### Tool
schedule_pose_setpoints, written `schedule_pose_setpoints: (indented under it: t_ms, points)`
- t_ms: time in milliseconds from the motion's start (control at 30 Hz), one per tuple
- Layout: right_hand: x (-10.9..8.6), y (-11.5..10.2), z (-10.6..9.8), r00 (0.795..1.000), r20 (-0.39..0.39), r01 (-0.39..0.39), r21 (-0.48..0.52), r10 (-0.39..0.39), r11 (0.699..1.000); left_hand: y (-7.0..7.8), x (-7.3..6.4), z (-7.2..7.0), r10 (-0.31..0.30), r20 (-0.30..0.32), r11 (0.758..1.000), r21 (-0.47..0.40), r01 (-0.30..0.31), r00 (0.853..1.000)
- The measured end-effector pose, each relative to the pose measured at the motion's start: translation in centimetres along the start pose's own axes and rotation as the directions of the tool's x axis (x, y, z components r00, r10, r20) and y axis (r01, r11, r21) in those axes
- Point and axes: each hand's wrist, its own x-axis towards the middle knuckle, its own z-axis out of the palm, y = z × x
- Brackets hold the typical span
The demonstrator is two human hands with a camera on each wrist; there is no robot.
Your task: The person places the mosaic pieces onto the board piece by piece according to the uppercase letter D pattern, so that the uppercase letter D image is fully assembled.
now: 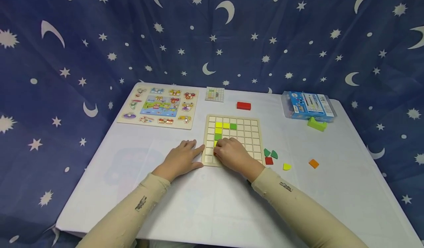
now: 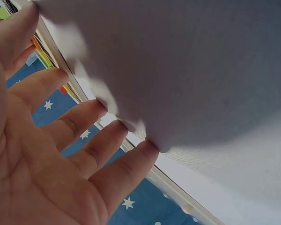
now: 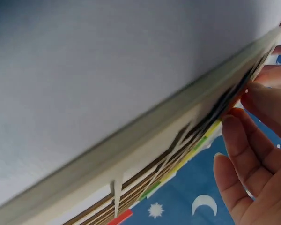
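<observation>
A wooden grid board (image 1: 247,140) lies mid-table, with yellow tiles (image 1: 218,130) and green tiles (image 1: 233,126) set in some of its squares. Over its lower left squares my right hand (image 1: 232,154) bends down, pinching an orange-red tile (image 3: 238,101) at the board's surface; the fingers hide most of it. Beside the board's left edge, my left hand (image 1: 180,159) rests on the table with fingers spread, the index fingertip touching the edge. In the left wrist view, the left hand's fingers (image 2: 124,171) hold nothing.
Right of the board lie green pieces (image 1: 274,154), a red tile (image 1: 269,161), a yellow piece (image 1: 286,166) and an orange tile (image 1: 313,163). Farther back are a picture puzzle (image 1: 195,108), a pattern card (image 1: 215,94), a red block (image 1: 243,105), a blue box (image 1: 306,110) and a green holder (image 1: 317,124).
</observation>
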Motion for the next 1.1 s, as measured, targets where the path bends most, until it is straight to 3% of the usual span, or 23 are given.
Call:
schedule_pose_setpoints:
  t_ms: [133,267,400,433,500,600,667,767,900,967,1100]
  points:
    - [-0.9,0.9,-0.7,0.998,0.023,-0.062,0.064,0.061,0.996,0.1,0.2,0.1,0.003,0.015,1.000,-0.009,-0.002,1.000]
    - [-3.1,3.5,-1.9,0.986,0.025,-0.167,0.121,0.165,0.979,0.2,0.1,0.1,0.003,0.025,1.000,-0.009,-0.003,1.000]
    - [-6.7,7.3,-3.0,0.950,0.053,-0.311,0.136,0.307,0.941,0.1,0.0,0.1,0.006,0.019,1.000,-0.002,-0.006,1.000]
    - [-7.8,8.4,-3.3,0.931,0.078,-0.364,0.141,0.356,0.921,0.1,0.0,0.1,0.008,0.018,1.000,-0.001,-0.008,1.000]
    - [-10.1,10.4,-4.0,0.868,0.154,-0.491,0.134,0.471,0.861,0.1,0.1,0.0,0.012,0.019,1.000,0.001,-0.012,1.000]
    - [-13.7,13.4,-5.1,0.745,0.275,-0.652,0.103,0.608,0.751,0.0,0.2,-0.1,0.016,0.019,1.000,0.005,-0.016,1.000]
    - [-16.0,15.2,-5.9,0.670,0.335,-0.720,0.073,0.663,0.690,-0.1,0.2,-0.1,0.016,0.018,1.000,0.014,-0.017,1.000]
    - [-18.8,17.3,-6.7,0.598,0.412,-0.771,0.059,0.688,0.634,-0.1,0.2,-0.3,0.016,0.009,1.000,0.018,-0.016,1.000]
    - [-21.2,18.0,-6.8,0.536,0.491,-0.809,0.067,0.686,0.584,0.0,0.2,-0.3,0.021,0.007,1.000,0.009,-0.021,1.000]
    - [-21.7,18.0,-6.3,0.532,0.500,-0.815,0.083,0.683,0.574,0.0,0.1,-0.3,0.016,0.008,1.000,0.003,-0.016,1.000]
    - [-22.3,17.7,-5.2,0.543,0.489,-0.811,0.097,0.682,0.576,0.1,0.1,-0.3,0.014,0.012,1.000,-0.012,-0.013,1.000]
